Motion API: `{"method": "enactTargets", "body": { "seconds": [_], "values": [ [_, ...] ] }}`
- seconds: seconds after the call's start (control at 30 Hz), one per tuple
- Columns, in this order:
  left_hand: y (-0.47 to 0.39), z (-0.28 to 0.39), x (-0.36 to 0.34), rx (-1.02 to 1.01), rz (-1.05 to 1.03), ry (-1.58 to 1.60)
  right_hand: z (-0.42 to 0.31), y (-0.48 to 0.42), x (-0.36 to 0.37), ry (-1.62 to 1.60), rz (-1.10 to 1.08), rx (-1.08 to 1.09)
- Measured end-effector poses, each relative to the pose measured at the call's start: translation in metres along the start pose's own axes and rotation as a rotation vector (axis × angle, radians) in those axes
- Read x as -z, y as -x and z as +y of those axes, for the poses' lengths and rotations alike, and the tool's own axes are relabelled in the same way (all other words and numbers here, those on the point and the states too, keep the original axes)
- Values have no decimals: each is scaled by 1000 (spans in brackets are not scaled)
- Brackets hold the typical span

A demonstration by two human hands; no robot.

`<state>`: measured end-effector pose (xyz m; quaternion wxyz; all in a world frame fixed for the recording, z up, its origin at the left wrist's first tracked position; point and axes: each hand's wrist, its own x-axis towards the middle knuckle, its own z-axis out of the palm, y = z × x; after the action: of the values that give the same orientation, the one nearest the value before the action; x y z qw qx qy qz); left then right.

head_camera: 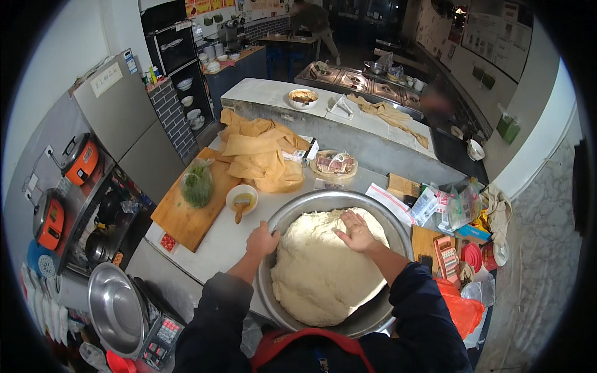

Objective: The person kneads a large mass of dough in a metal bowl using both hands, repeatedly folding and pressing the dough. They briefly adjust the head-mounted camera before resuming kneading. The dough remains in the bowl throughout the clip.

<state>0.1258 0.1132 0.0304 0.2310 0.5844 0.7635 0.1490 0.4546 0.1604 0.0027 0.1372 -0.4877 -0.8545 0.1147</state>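
Note:
A large mass of pale dough [322, 275] fills much of a wide stainless steel basin [404, 233] in front of me. My right hand [358, 232] lies palm down on the dough's upper right part, fingers somewhat spread. At the basin's upper left rim is my left hand [262, 240], its fingers curled over the metal edge. Left of the basin stands a white bowl [230, 197] of yellowish liquid with a wooden-handled brush [239, 213] in it. A wooden cutting board [173, 212] carries a plastic bag of green herbs [196, 187].
Crumpled tan cloth [266, 156] lies beyond the bowl. Packets, a grater [447, 261] and a red plastic bag [459, 305] crowd the right side. An empty metal basin [116, 310] and a scale [161, 340] are at lower left. A person [315, 21] stands far back.

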Motion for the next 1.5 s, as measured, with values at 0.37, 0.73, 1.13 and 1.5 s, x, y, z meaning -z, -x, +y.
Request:
{"method": "enactTargets", "body": {
  "seconds": [0.37, 0.73, 1.13, 1.5],
  "values": [
    [1, -2, -4, 16, 2, -19, -12, -16, -3, -76, -1, 49],
    [10, 6, 7, 56, -17, -21, -33, -32, 6, -57, 89, -170],
    [6, 1, 2, 31, 18, -46, -62, 48, 29, 113, 129, -15],
    [5, 5, -1, 33, 7, -51, -31, 0, 5, 166, 115, 199]
  ]
}}
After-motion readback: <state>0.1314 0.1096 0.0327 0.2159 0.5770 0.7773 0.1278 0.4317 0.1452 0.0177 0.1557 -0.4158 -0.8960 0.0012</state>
